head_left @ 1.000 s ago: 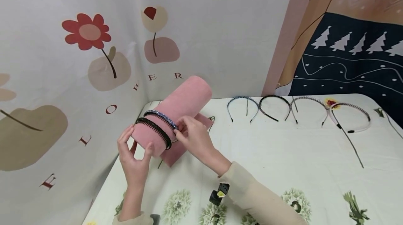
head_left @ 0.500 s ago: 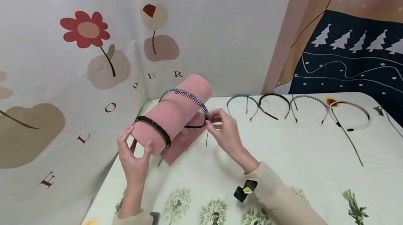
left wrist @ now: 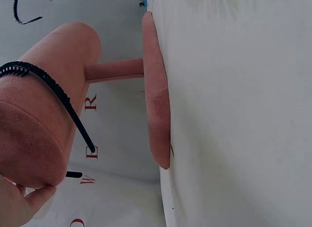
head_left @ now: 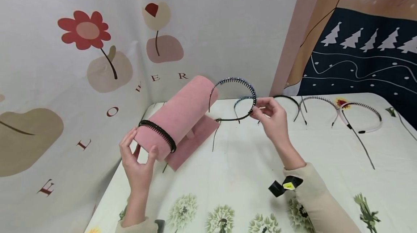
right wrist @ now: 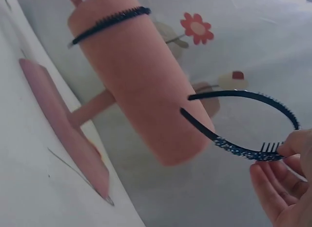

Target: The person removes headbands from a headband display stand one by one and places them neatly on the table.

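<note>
My right hand (head_left: 275, 120) pinches a headband (head_left: 232, 79) with glittery blue trim and dark comb teeth at one side of its arc. The headband is off the stand, right of the roll's far end; in the right wrist view its two tips overlap the pink roll (right wrist: 141, 90). My left hand (head_left: 138, 167) grips the near end of the pink padded headband stand (head_left: 182, 108), thumb on one side and fingers on the other. A black toothed headband (head_left: 159, 130) sits around the roll close to that hand. Below the roll, a post joins the flat pink base (head_left: 179, 158).
Along the table's back edge stand another blue headband (head_left: 239, 99), a black headband (head_left: 288, 97), a grey toothed headband (head_left: 320, 98) and a pale pink headband (head_left: 373, 130). The tablecloth (head_left: 241, 175) has printed flowers. A printed curtain (head_left: 211, 26) hangs right behind the table.
My right hand has drawn the blue headband along the roll and off its far end, moving right and holding it up beside the stand. My left hand has stayed on the roll's near end.
</note>
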Action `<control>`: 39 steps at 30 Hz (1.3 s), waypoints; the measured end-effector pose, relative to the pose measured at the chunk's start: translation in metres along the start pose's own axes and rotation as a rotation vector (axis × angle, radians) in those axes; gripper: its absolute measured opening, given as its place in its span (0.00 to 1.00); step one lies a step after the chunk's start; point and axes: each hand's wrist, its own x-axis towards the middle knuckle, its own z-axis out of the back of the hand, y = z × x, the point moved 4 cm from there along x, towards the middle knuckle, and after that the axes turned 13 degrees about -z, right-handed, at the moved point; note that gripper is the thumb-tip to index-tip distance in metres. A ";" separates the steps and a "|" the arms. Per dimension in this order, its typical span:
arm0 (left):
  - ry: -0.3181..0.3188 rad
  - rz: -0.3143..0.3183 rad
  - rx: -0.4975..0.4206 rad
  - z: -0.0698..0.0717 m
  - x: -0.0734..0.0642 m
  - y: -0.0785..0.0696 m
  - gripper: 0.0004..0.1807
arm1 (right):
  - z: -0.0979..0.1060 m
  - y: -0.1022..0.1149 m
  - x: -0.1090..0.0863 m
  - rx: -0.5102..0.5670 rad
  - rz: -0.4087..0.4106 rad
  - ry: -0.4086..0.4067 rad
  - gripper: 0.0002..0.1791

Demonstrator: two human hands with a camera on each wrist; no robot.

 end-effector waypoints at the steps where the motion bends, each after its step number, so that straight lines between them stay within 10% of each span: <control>1: 0.001 0.000 0.002 0.000 0.000 0.000 0.34 | 0.005 -0.002 0.002 -0.018 -0.026 0.013 0.13; 19: 0.009 -0.006 -0.002 0.001 -0.001 -0.001 0.34 | 0.050 -0.068 0.021 -0.384 -0.461 0.129 0.19; 39: 0.005 -0.015 -0.007 0.000 0.002 -0.004 0.33 | 0.055 -0.100 0.033 -0.711 -0.466 0.160 0.15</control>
